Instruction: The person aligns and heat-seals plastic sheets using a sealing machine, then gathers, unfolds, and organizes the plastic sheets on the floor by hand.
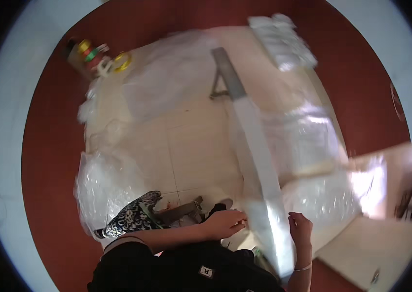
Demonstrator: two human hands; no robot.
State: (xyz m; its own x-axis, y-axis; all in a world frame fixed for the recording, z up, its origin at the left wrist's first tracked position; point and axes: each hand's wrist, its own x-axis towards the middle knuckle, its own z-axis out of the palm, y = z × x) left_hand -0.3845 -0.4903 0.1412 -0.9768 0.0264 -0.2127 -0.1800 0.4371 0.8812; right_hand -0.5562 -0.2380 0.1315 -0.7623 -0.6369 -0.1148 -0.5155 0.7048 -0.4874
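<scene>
A long pale bar [259, 141] with a grey far end runs over the light table top between my hands. Its near end shines as if clear film covers it, though blur hides the film's edges. My left hand [225, 224] is at the bar's left side, fingers bent together; what they pinch, if anything, cannot be made out. Across the bar, my right hand [302, 226] has its fingers curled toward the bar's right edge; any thin thing in them is hidden by blur. A dark cloth [135, 214] with a white floral pattern lies by my left forearm.
Clear plastic piles [101, 187] lie at the left, with more plastic bags [303, 134] right of the bar. Stacked white bags [283, 41] sit far right. Tape rolls [86, 51] stand far left. A triangular bracket [219, 87] juts from the bar. A light board [361, 248] is near right.
</scene>
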